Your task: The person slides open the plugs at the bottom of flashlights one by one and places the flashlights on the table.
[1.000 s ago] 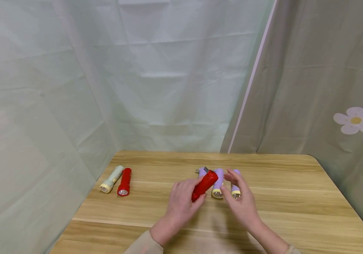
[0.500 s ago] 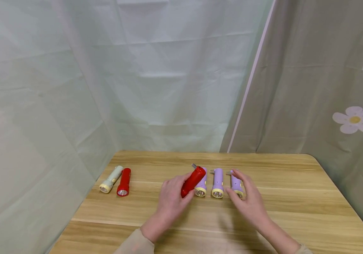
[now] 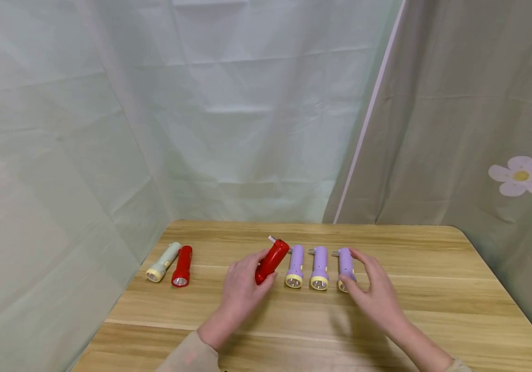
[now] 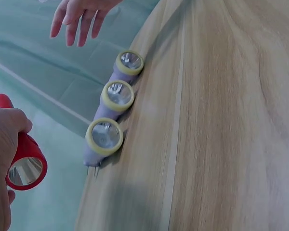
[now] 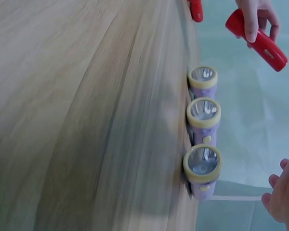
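I see the red flashlight (image 3: 272, 262) held up off the table (image 3: 410, 330), left of a row of purple flashlights, its body slanting so that the upper end leans to the right and its metal prongs (image 3: 272, 238) poke out at the top. The left hand (image 3: 243, 287) grips it, thumb on one side and fingers curled round the other; my left wrist view shows its round lens facing back below that hand. The right hand (image 3: 377, 294) holds nothing: its thumb and fingers are spread apart, hovering by the rightmost purple flashlight (image 3: 346, 262), whose yellow-rimmed lens the thumb partly covers from my head view. Both wrist views show a gap between that hand and the row. Beside it lie the middle purple flashlight (image 3: 319, 263) and the leftmost purple flashlight (image 3: 296, 262), spaced apart, lenses toward the person and prongs out to the left. Well off to the left, a second red flashlight (image 3: 183, 264) and a pale green flashlight (image 3: 166, 261) lie close together, lens ends toward the person. Behind the wood-grained top I have a pale curtain (image 3: 256, 103) and, to the right, a grey-brown curtain (image 3: 433, 129) with white flowers (image 3: 521, 176).
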Tool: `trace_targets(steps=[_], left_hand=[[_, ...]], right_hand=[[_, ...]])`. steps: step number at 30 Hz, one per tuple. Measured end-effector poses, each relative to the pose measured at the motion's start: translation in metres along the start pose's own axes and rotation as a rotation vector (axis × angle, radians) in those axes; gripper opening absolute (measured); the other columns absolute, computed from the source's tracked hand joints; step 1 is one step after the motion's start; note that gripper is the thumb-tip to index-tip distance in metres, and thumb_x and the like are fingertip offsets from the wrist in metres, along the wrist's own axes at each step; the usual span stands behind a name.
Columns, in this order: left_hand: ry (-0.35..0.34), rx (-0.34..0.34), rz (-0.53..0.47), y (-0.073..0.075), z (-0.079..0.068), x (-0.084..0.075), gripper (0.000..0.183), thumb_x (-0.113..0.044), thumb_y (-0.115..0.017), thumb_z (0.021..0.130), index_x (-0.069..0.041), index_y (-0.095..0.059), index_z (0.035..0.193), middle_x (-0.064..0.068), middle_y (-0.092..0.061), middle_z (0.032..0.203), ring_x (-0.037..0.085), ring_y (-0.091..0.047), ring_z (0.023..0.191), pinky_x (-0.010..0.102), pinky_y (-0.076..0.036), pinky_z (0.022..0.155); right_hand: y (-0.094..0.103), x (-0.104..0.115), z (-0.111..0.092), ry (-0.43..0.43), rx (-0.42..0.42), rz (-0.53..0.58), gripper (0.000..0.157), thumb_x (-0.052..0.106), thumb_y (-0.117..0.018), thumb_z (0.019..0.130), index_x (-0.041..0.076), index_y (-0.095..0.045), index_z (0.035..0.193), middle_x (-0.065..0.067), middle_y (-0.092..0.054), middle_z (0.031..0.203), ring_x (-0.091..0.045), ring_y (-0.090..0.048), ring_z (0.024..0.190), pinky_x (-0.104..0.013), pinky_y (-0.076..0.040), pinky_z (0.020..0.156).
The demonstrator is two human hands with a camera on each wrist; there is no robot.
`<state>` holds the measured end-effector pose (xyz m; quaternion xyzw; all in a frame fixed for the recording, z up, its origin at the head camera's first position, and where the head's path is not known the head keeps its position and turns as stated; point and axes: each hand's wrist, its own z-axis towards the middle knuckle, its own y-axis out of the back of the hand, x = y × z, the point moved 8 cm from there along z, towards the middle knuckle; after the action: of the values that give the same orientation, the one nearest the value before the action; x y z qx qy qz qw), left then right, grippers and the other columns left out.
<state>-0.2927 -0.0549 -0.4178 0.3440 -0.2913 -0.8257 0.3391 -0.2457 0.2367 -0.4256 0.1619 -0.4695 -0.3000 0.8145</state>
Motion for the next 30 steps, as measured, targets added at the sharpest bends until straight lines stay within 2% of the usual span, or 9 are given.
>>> trace_targets(steps=[8,20,30], left_hand=[[0.126,0.096,-0.029,-0.007,0.003,0.018,0.059,-0.026,-0.085,0.084,-0.016,-0.061,0.137,-0.002,-0.071,0.108,0.014,-0.062,0.086,0.038,-0.047,0.080],[0.310,0.235,-0.082,-0.025,0.003,0.042,0.061,-0.029,-0.082,0.086,-0.015,-0.057,0.139,0.000,-0.068,0.103,0.014,-0.058,0.076,0.033,-0.047,0.065],[0.357,0.325,-0.098,-0.040,0.011,0.046,0.057,-0.032,-0.078,0.087,-0.012,-0.057,0.136,-0.002,-0.067,0.097,0.013,-0.057,0.071,0.032,-0.047,0.061]], right_hand=[[0.005,-0.006,-0.002,0.014,0.008,-0.048,0.065,0.025,-0.077,0.092,0.013,-0.049,0.150,-0.009,-0.057,0.142,-0.033,-0.049,0.132,-0.060,-0.037,0.104],[0.007,-0.011,-0.005,0.057,0.011,-0.117,0.066,0.022,-0.079,0.090,0.009,-0.051,0.148,-0.013,-0.057,0.141,-0.037,-0.052,0.126,-0.063,-0.038,0.099],[0.006,-0.011,-0.005,0.081,0.023,-0.172,0.065,0.026,-0.078,0.091,0.008,-0.051,0.147,-0.016,-0.057,0.140,-0.039,-0.053,0.125,-0.063,-0.040,0.098]])
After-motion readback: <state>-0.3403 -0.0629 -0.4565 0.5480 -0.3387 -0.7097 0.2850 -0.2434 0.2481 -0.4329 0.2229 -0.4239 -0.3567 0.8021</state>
